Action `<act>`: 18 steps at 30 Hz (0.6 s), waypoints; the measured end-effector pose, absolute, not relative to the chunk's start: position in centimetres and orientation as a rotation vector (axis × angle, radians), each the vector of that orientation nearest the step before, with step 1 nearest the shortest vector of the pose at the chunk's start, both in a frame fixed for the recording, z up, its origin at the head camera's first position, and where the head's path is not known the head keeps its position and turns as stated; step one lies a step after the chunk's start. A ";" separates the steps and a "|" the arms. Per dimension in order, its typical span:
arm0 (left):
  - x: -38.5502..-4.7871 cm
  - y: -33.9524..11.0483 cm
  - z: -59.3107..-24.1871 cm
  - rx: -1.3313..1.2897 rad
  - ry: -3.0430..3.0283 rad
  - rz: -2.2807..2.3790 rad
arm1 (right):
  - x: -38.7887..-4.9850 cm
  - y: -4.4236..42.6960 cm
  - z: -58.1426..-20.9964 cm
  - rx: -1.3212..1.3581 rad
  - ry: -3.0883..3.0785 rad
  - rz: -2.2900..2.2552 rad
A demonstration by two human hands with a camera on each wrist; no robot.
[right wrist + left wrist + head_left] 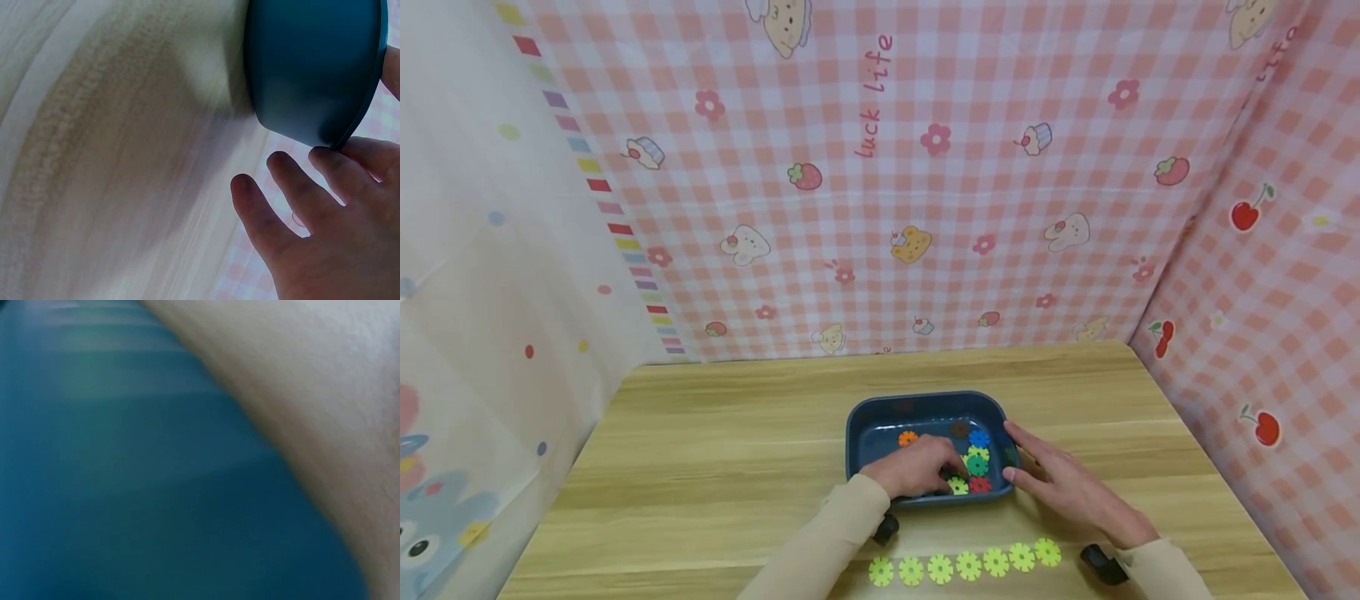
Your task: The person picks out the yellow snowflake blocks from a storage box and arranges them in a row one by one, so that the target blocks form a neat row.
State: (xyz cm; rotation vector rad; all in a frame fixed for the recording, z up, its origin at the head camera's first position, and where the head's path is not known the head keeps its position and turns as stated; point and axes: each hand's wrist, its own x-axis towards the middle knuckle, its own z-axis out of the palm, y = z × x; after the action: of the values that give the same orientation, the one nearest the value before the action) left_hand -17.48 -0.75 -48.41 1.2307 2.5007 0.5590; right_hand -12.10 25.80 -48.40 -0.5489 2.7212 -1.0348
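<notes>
A dark blue tray [925, 402] holds several flower-shaped discs, among them an orange one [907, 437], a blue one [979, 438], a green one [977, 465] and a red one [980, 484]. My left hand [917, 467] reaches over the near rim, fingers bent down among the discs beside a yellow-green one [957, 485]; whether it pinches any is hidden. In the left wrist view the blue tray [156, 519] fills much of the picture, blurred. My right hand [1067, 483] touches the tray's right end with spread fingers, also seen as the right hand [337, 231] against the tray wall [312, 69].
Several yellow-green discs [968, 566] lie in a row on the wooden table [715, 467], nearer than the tray. Black wrist pieces [1103, 565] sit at both wrists. Checked cloth [880, 208] stands behind the table and on the right; pale cloth hangs on the left.
</notes>
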 end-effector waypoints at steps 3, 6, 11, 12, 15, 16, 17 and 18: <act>-17.5 -0.6 -48.6 1.253 2.510 0.511 | -12.0 25.8 -48.5 -0.558 2.726 -1.040; -17.5 -0.5 -48.8 1.259 2.520 0.480 | -12.0 25.8 -48.5 -0.558 2.724 -1.051; -17.6 -0.5 -49.0 1.259 2.532 0.453 | -12.0 25.8 -48.5 -0.553 2.726 -1.048; -17.6 -0.5 -49.0 1.258 2.533 0.452 | -12.0 25.8 -48.5 -0.552 2.726 -1.049; -17.6 -0.5 -49.0 1.266 2.534 0.443 | -12.0 25.8 -48.5 -0.552 2.719 -1.058; -17.6 -0.5 -49.0 1.268 2.532 0.444 | -12.0 25.8 -48.5 -0.552 2.718 -1.060; -17.6 -0.5 -49.0 1.270 2.532 0.441 | -12.1 25.8 -48.5 -0.553 2.716 -1.064; -17.6 -0.5 -49.0 1.271 2.532 0.439 | -12.1 25.8 -48.5 -0.554 2.716 -1.067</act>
State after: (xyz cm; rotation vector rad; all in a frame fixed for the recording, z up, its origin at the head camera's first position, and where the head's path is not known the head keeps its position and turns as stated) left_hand -17.59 -0.53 -48.98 1.2708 2.5317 0.4388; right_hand -12.07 25.75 -48.49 -0.5535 2.7155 -1.0675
